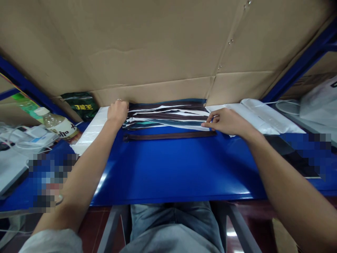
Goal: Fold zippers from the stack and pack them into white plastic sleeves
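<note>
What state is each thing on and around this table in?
Left hand: curled at the strips' left ends; grip hidden
Right hand: fingers bent at their right ends; grip unclear
Strips: bunched, overlapping
Front brown strip: nearly straight, apart
Bottle: capped
White packages: lying down
Cardboard: upright, creased

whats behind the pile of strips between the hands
Brown cardboard rises behind the pile of strips. Whatever lies low behind it is covered by the pile and cannot be seen.

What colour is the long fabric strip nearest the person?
The long fabric strip is dark brown, seen in the head view.
</note>
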A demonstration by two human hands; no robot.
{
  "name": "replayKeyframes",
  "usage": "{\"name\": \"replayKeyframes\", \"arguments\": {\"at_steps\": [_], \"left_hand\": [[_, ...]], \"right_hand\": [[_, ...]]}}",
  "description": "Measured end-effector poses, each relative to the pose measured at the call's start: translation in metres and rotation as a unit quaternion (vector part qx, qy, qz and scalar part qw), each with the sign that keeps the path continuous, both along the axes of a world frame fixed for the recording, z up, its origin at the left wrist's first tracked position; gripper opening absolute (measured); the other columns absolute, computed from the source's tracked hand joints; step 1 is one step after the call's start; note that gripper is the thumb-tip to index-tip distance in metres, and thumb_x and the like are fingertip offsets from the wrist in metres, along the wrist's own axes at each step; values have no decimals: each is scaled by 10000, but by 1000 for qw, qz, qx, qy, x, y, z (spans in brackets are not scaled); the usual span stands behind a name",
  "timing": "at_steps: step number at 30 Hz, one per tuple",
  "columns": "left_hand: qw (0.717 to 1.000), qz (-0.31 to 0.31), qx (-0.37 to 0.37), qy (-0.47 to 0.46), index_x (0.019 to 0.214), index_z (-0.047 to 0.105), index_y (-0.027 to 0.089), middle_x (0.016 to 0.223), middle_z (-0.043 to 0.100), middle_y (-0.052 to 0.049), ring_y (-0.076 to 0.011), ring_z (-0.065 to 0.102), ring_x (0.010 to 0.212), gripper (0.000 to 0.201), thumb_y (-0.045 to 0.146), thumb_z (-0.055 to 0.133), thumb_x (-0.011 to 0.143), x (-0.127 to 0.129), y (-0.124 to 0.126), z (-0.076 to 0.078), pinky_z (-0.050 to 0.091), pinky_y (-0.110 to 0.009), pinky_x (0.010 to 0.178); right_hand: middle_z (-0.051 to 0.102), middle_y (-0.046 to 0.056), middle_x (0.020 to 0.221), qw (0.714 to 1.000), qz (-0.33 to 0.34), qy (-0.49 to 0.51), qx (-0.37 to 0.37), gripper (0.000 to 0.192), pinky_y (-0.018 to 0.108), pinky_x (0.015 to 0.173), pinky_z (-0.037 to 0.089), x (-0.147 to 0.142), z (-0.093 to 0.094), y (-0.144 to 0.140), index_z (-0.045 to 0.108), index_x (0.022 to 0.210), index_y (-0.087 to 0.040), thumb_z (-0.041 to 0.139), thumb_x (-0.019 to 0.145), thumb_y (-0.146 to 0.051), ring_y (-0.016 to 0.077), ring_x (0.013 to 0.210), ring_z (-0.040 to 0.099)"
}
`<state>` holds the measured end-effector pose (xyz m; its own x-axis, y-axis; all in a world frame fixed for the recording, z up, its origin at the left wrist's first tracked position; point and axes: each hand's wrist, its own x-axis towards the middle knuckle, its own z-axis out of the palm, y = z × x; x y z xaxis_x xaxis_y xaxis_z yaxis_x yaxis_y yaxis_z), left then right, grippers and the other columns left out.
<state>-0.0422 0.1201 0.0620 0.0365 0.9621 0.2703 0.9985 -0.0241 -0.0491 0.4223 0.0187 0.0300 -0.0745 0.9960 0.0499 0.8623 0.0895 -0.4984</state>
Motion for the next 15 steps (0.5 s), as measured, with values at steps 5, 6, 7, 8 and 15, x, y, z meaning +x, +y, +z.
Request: {"name": "replayKeyframes", "arguments": {"at_steps": [5, 6, 7, 8, 15], "left_hand": [[999, 0, 32, -21, 1333, 741, 128, 1457, 678, -276, -461, 649, 1314, 406, 302, 475, 1080, 1, -7, 8, 486, -589, 1130], [998, -3, 44, -36, 1342, 727, 133, 1444, 688, -266, -449, 645, 1318, 402, 309, 478, 1080, 2, -10, 10, 477, -574, 1144], [997, -9, 57, -56, 1351, 714, 142, 1418, 706, -249, -429, 646, 1315, 395, 315, 481, 1083, 2, -13, 12, 470, -552, 1158], [994, -19, 70, -79, 1361, 700, 153, 1385, 726, -226, -403, 651, 1305, 385, 320, 484, 1090, 3, -17, 13, 464, -526, 1170], [927, -183, 130, -300, 1165, 705, 190, 1053, 805, -85, -216, 770, 944, 191, 326, 594, 1091, 42, -61, -9, 610, -360, 966]], "right_hand": [[760, 24, 677, 1000, 0, 14, -12, 354, 365, 507, 426, -2, 0, -1, 765, 848, -247, 809, 897, -595, 170, 455, 570], [759, 24, 678, 1000, 1, 13, -12, 353, 366, 512, 428, -2, 0, -1, 766, 849, -248, 805, 901, -595, 170, 458, 568], [761, 25, 683, 1000, 3, 14, -11, 352, 367, 523, 432, -2, 0, -2, 768, 851, -248, 800, 907, -594, 171, 468, 573], [763, 28, 690, 1000, 6, 14, -7, 352, 367, 540, 439, -3, 1, -2, 770, 852, -247, 797, 914, -593, 173, 485, 584], [826, 58, 897, 983, 111, 110, 99, 314, 390, 769, 566, -34, -6, -10, 795, 927, -253, 775, 970, -564, 252, 811, 761]]}}
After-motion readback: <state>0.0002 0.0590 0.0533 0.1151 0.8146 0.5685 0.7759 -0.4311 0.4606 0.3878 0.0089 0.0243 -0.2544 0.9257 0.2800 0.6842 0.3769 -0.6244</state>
